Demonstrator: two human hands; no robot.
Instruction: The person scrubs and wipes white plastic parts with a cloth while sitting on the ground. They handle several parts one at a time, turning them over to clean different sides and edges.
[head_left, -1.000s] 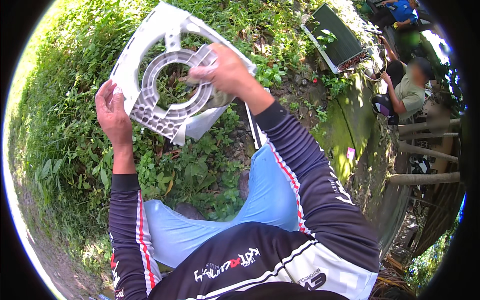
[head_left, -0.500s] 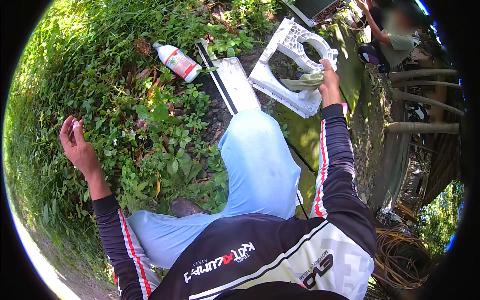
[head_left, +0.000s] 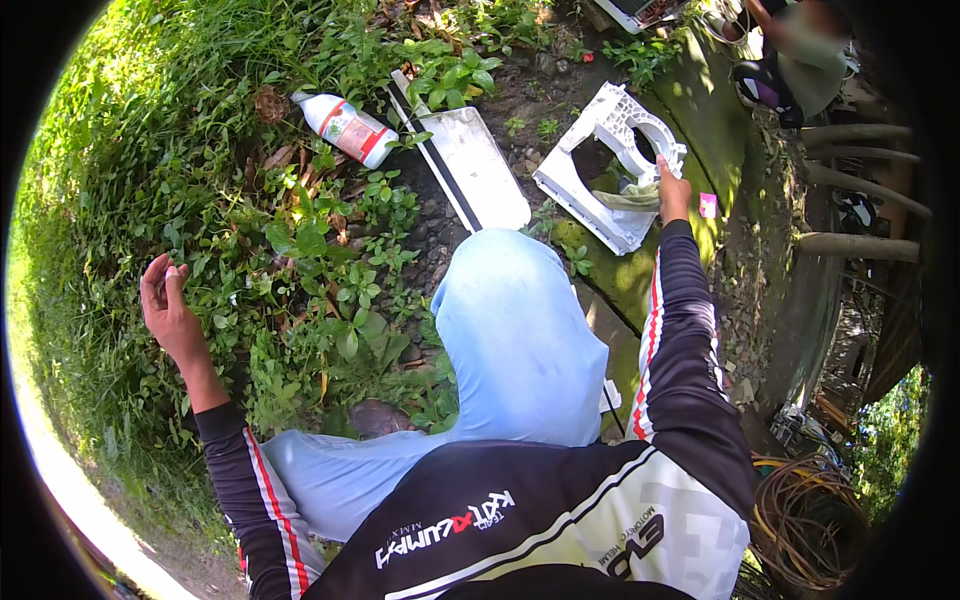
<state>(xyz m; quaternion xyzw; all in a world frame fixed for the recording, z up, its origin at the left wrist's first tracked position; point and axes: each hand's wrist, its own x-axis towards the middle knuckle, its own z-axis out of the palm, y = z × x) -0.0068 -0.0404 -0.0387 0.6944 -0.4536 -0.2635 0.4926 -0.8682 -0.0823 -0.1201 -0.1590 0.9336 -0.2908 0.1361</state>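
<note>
My right hand (head_left: 676,195) grips the edge of a white plastic housing (head_left: 582,205), a frame with a large round opening and a ribbed rim. A greenish cloth (head_left: 632,199) hangs inside the housing beside these fingers; whether the hand also pinches it I cannot tell. Out to the left, my left hand (head_left: 172,310) hovers over the greenery, fingers loosely curled, thumb apart, with nothing visible in it. Left of the housing lies a flat white panel (head_left: 480,165) with a black strip along one side. A white bottle (head_left: 348,130) with a red-banded label rests in the plants.
Leafy plants (head_left: 290,230) cover the left ground. A mossy slab (head_left: 705,130) lies under and beyond the housing, near a small pink packet (head_left: 708,206). Another person (head_left: 805,70) sits at the upper right. Coiled hoses (head_left: 805,520) lie at lower right, below thick roots or poles (head_left: 860,245).
My right hand has carried the housing right and slightly down in the picture, and it looks smaller. The pink packet shows more fully. My left hand has shifted slightly right and down.
</note>
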